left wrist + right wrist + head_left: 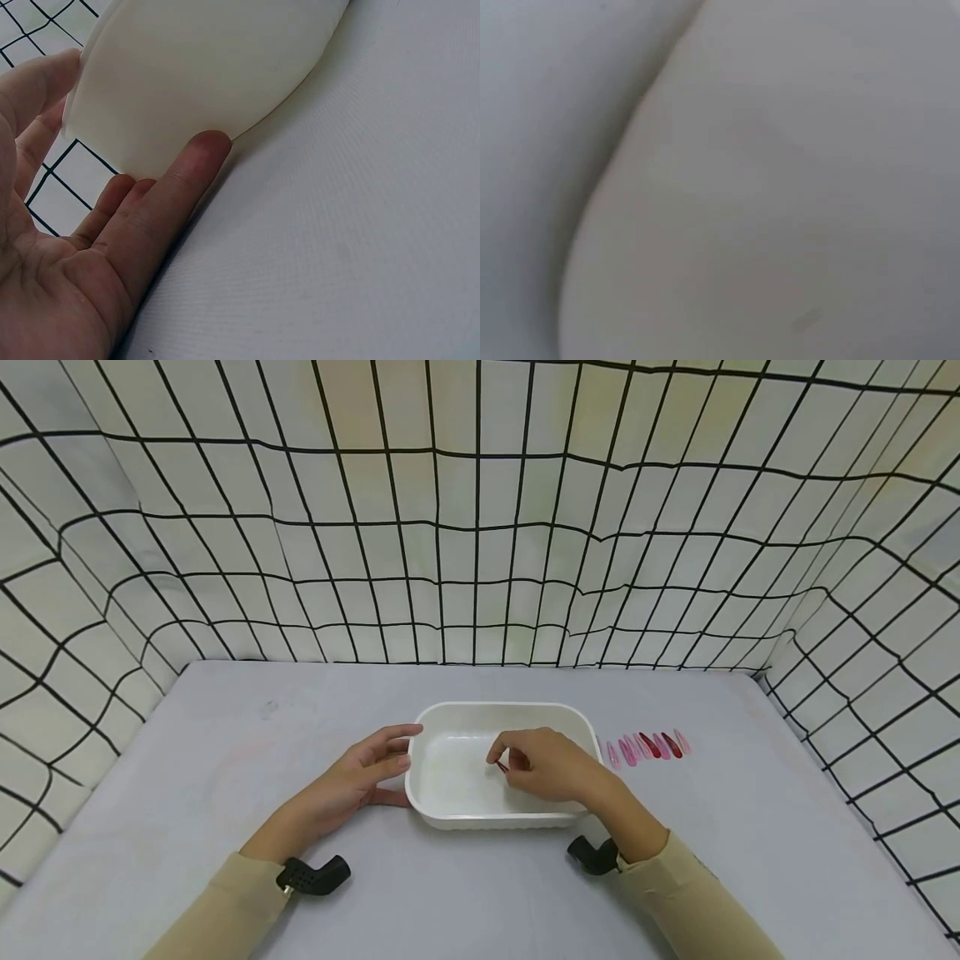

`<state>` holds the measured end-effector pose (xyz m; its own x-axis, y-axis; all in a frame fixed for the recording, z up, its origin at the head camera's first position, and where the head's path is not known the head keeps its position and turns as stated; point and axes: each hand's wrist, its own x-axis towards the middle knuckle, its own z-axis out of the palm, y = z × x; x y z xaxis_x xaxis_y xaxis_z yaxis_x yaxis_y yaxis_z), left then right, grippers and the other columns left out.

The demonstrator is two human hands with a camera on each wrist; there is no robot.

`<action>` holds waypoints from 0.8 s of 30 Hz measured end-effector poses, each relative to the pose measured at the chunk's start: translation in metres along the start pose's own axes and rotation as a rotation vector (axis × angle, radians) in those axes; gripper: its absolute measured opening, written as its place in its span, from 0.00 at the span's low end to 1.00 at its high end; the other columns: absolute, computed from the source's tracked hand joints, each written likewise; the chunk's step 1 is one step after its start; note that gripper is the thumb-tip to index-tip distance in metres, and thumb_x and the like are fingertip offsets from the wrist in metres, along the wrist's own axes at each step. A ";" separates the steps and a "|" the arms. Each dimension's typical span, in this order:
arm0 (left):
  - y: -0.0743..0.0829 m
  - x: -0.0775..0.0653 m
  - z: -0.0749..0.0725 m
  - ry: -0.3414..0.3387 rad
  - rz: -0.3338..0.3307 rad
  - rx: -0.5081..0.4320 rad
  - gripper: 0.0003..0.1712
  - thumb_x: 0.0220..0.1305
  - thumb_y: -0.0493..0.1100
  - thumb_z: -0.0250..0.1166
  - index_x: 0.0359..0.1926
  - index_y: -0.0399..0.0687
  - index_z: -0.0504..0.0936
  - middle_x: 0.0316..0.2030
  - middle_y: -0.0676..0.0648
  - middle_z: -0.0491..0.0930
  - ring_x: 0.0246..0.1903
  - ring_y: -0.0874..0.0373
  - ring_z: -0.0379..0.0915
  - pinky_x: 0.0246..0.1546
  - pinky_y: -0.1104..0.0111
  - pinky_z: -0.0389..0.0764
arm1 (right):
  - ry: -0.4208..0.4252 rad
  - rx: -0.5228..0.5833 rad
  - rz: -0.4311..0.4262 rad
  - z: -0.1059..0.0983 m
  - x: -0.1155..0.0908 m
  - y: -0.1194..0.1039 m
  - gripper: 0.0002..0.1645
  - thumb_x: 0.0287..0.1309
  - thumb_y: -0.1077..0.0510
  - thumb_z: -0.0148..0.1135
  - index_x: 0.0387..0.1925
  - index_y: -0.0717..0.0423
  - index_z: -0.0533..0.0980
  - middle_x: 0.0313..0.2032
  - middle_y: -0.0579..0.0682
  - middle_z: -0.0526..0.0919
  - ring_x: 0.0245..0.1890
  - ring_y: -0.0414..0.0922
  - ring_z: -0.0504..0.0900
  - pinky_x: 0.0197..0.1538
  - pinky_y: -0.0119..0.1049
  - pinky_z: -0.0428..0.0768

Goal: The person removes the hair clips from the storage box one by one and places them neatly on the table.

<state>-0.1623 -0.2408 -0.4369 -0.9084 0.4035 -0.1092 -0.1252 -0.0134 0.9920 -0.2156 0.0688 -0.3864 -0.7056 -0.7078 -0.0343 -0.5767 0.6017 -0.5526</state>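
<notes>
A white rectangular tray (450, 785) stands on the table. At its left end my left hand (358, 778) touches the rim and outer wall with extended fingers; in the left wrist view these fingers (176, 184) lie against the tray wall (202, 67). Over the tray's inside, my right hand (551, 767) pinches a small dark red hair clip (502, 767) between thumb and fingertips. Part of the tray floor is hidden under this hand. Only the pale, blurred tray wall (727, 187) fills most of the right wrist view; the right hand does not show there.
Right of the tray lies a row of several snap hair clips (646, 746) in pinks and dark red. A black wire grid (477, 527) stands along the back and both sides of the white-covered table (465, 893). Each wrist wears a black camera mount (313, 877).
</notes>
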 end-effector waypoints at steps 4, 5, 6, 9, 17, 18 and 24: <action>-0.001 0.000 0.000 -0.004 0.003 0.002 0.32 0.75 0.42 0.57 0.75 0.47 0.58 0.70 0.34 0.58 0.64 0.43 0.67 0.48 0.46 0.84 | 0.013 0.026 0.000 -0.006 -0.001 0.003 0.15 0.59 0.65 0.58 0.45 0.47 0.81 0.25 0.40 0.76 0.25 0.38 0.72 0.30 0.30 0.74; -0.001 0.000 0.000 -0.005 0.005 0.003 0.32 0.75 0.42 0.57 0.75 0.46 0.58 0.70 0.34 0.58 0.63 0.43 0.68 0.48 0.46 0.84 | 0.017 0.028 0.002 -0.008 -0.001 0.004 0.15 0.59 0.65 0.58 0.45 0.47 0.81 0.26 0.40 0.77 0.25 0.38 0.73 0.30 0.30 0.74; -0.001 0.000 0.000 -0.006 0.007 0.002 0.32 0.75 0.42 0.57 0.75 0.47 0.58 0.70 0.34 0.58 0.63 0.43 0.68 0.49 0.46 0.84 | 0.020 0.032 0.005 -0.009 -0.001 0.005 0.15 0.59 0.65 0.58 0.45 0.48 0.81 0.28 0.40 0.77 0.26 0.38 0.73 0.31 0.31 0.75; -0.001 0.001 0.000 -0.002 0.007 0.005 0.31 0.75 0.41 0.56 0.75 0.48 0.59 0.70 0.34 0.58 0.63 0.45 0.69 0.49 0.46 0.84 | 0.035 0.045 0.009 -0.016 -0.003 0.008 0.16 0.60 0.65 0.58 0.48 0.49 0.81 0.31 0.41 0.78 0.29 0.40 0.75 0.32 0.32 0.78; 0.000 -0.002 0.000 0.013 -0.011 0.000 0.31 0.75 0.41 0.56 0.75 0.49 0.59 0.70 0.35 0.59 0.63 0.44 0.68 0.49 0.46 0.84 | 0.066 0.067 0.045 -0.033 -0.009 0.018 0.17 0.60 0.64 0.59 0.51 0.50 0.80 0.34 0.43 0.79 0.33 0.41 0.77 0.34 0.35 0.79; 0.000 -0.002 0.000 0.013 -0.013 -0.003 0.31 0.75 0.41 0.56 0.75 0.49 0.59 0.70 0.36 0.59 0.63 0.44 0.68 0.49 0.46 0.84 | 0.069 0.071 0.051 -0.035 -0.010 0.019 0.17 0.61 0.63 0.59 0.51 0.49 0.80 0.34 0.42 0.79 0.33 0.41 0.77 0.35 0.35 0.79; 0.000 0.000 0.000 0.014 -0.020 -0.008 0.30 0.75 0.42 0.58 0.74 0.53 0.61 0.71 0.39 0.59 0.64 0.44 0.67 0.50 0.46 0.83 | 0.109 0.154 0.070 -0.051 -0.014 0.026 0.17 0.61 0.61 0.61 0.51 0.46 0.80 0.36 0.45 0.80 0.36 0.43 0.80 0.37 0.38 0.81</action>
<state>-0.1621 -0.2410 -0.4369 -0.9112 0.3910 -0.1297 -0.1462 -0.0127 0.9892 -0.2417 0.1136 -0.3583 -0.7869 -0.6170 0.0084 -0.4609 0.5786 -0.6729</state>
